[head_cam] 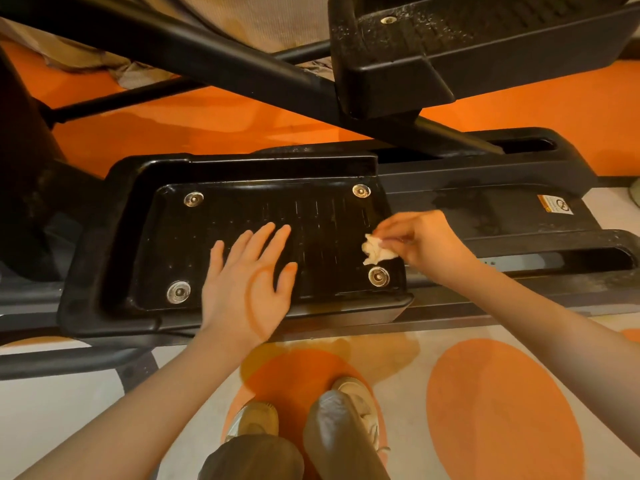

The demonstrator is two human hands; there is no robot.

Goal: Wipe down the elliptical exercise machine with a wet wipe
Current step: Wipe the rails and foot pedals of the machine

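Observation:
The near black foot pedal (166,244) of the elliptical lies flat below me, glossy, with a metal bolt in each corner. My left hand (247,284) is spread over its middle, fingers straight. My right hand (420,242) pinches a crumpled, off-white wet wipe (375,251) at the pedal's right edge, just above the lower right bolt (378,276). A second pedal (485,46) sits higher at the top right, speckled with dust.
A black crossbar (194,60) runs diagonally above the near pedal. The black rail base (502,216) with a warning sticker (556,204) extends to the right. The floor is orange and white. My two shoes (304,410) stand close to the machine.

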